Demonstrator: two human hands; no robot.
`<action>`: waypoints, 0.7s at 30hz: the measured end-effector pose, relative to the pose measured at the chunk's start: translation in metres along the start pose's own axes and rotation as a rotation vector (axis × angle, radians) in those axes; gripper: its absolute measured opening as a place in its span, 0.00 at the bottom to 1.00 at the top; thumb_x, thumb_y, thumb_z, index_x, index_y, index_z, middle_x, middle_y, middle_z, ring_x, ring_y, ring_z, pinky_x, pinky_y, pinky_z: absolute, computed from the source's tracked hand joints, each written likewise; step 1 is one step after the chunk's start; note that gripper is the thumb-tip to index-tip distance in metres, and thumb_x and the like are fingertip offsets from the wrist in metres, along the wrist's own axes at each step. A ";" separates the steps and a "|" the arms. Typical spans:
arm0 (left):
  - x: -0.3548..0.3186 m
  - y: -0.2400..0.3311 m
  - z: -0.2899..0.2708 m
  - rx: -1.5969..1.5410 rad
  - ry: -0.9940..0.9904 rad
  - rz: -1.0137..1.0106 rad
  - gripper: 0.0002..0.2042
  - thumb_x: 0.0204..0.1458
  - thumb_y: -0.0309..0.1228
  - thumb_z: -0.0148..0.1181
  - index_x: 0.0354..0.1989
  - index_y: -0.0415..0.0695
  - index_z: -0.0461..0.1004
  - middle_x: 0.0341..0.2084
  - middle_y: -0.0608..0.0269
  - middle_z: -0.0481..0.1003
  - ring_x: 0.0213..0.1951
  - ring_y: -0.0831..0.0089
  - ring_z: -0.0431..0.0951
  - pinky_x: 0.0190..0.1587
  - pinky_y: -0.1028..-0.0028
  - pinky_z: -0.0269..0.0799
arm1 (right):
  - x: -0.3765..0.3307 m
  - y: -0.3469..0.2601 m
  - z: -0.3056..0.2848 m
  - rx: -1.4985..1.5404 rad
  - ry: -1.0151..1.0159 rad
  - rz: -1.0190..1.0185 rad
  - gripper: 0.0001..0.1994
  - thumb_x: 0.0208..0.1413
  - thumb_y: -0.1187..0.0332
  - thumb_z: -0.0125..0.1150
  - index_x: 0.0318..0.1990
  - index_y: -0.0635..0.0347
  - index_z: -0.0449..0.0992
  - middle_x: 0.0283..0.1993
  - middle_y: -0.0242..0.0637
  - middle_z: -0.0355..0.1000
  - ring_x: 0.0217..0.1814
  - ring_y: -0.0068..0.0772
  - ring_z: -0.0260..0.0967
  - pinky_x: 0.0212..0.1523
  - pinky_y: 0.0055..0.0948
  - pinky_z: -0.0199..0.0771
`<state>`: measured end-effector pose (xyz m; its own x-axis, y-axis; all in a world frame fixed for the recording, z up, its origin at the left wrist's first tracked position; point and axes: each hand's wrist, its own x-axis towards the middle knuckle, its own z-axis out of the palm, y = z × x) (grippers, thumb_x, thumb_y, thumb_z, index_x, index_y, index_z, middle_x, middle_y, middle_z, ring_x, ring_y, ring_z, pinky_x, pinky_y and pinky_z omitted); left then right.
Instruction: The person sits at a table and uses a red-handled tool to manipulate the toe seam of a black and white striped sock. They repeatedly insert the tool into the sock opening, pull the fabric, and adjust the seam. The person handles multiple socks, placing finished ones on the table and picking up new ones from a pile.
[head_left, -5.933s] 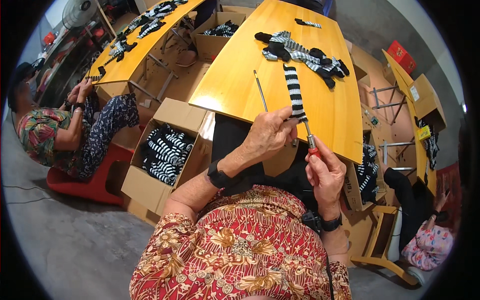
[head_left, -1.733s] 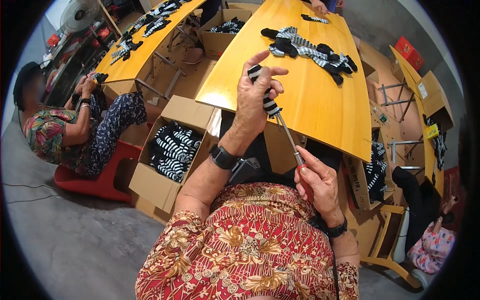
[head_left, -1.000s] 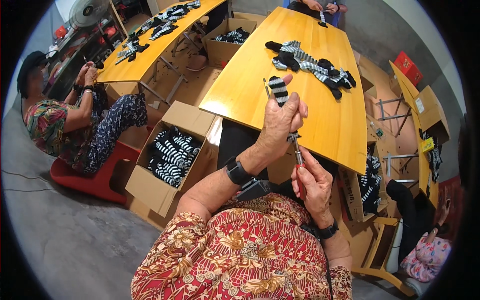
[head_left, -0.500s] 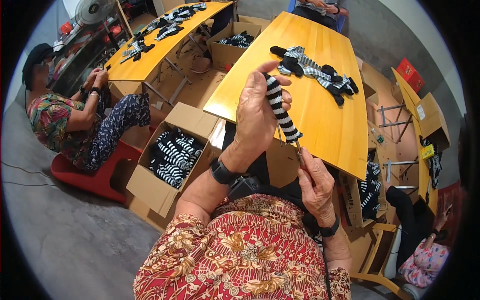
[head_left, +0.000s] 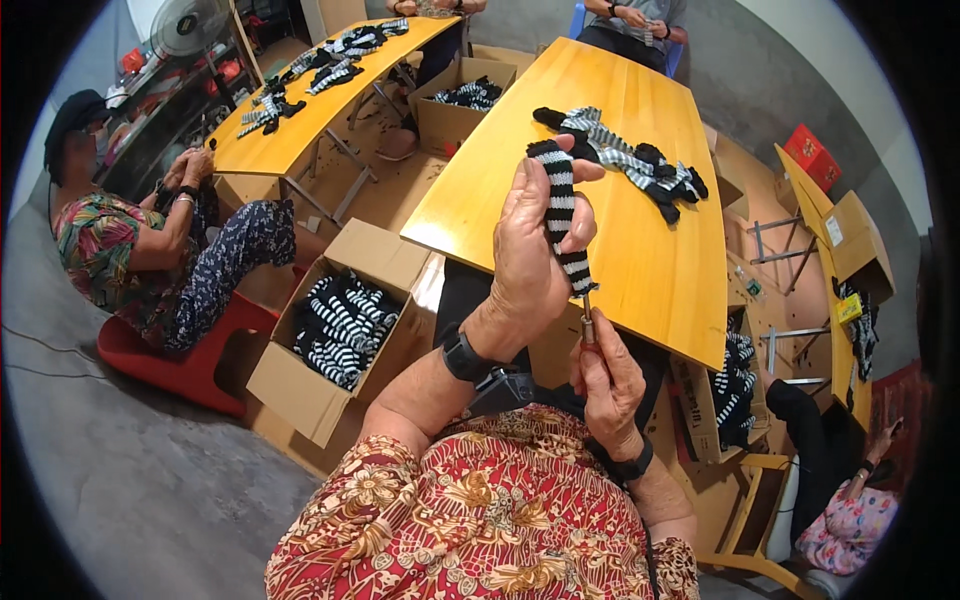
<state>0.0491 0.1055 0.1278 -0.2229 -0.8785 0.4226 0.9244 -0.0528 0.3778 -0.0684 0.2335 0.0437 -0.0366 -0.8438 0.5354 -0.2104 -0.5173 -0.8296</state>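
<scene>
A black-and-white striped knitted tube (head_left: 561, 215) stands nearly upright, its lower end tipped slightly right. My left hand (head_left: 522, 235) grips it, thumb on one side and fingers curled behind and around the other. Below, my right hand (head_left: 612, 378) is closed on the reddish-brown handle of a thin metal tool (head_left: 588, 333). The tool's shaft runs up into the tube's lower end, so its tip is hidden. Beyond my hands, a loose pile of striped and black knitted pieces (head_left: 625, 150) lies on the yellow table (head_left: 480, 170).
An open carton (head_left: 375, 245) of striped knits stands to my left, another carton (head_left: 690, 395) by the table's right side. A person (head_left: 135, 230) on a red stool (head_left: 175, 360) works at a second yellow table (head_left: 260, 150). Someone sits across from me; another person is at lower right.
The tube has turned more upright, with its lower end shifted slightly left and down. My right hand, still on the tool, has moved a little left and lower.
</scene>
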 end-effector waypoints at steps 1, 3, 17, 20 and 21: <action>0.002 0.002 0.004 0.003 0.002 0.021 0.21 0.67 0.44 0.36 0.59 0.43 0.61 0.41 0.63 0.74 0.18 0.84 0.58 0.21 0.83 0.55 | -0.001 -0.001 0.001 -0.001 0.004 -0.006 0.22 0.60 0.81 0.46 0.63 0.66 0.64 0.34 0.32 0.65 0.24 0.16 0.59 0.23 0.17 0.60; 0.007 0.008 0.009 -0.103 0.009 0.039 0.20 0.67 0.44 0.38 0.59 0.45 0.61 0.47 0.60 0.72 0.20 0.82 0.60 0.23 0.84 0.57 | -0.002 -0.002 0.002 -0.004 0.010 -0.013 0.22 0.60 0.81 0.46 0.63 0.66 0.64 0.34 0.32 0.65 0.24 0.16 0.59 0.23 0.17 0.61; 0.006 0.008 0.015 0.133 -0.075 0.031 0.25 0.65 0.46 0.41 0.60 0.37 0.59 0.27 0.69 0.72 0.15 0.88 0.56 0.20 0.85 0.53 | 0.020 -0.014 0.000 0.036 -0.061 0.027 0.21 0.62 0.79 0.46 0.64 0.65 0.63 0.30 0.29 0.63 0.24 0.16 0.58 0.24 0.18 0.61; 0.006 0.010 0.011 0.219 -0.156 0.031 0.26 0.64 0.48 0.42 0.59 0.36 0.60 0.21 0.69 0.71 0.14 0.88 0.55 0.20 0.86 0.53 | 0.019 -0.017 -0.004 0.064 -0.090 0.038 0.21 0.63 0.78 0.47 0.64 0.64 0.64 0.29 0.30 0.65 0.23 0.16 0.58 0.22 0.18 0.60; 0.006 0.011 0.011 0.240 -0.197 0.022 0.27 0.63 0.49 0.42 0.58 0.36 0.60 0.20 0.69 0.70 0.14 0.89 0.55 0.20 0.86 0.53 | 0.020 -0.016 -0.008 0.057 -0.105 0.029 0.21 0.63 0.78 0.47 0.64 0.64 0.64 0.30 0.31 0.65 0.22 0.16 0.58 0.22 0.18 0.60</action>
<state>0.0543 0.1051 0.1433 -0.2806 -0.7680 0.5757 0.8353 0.1001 0.5406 -0.0737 0.2256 0.0689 0.0612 -0.8674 0.4938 -0.1544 -0.4970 -0.8539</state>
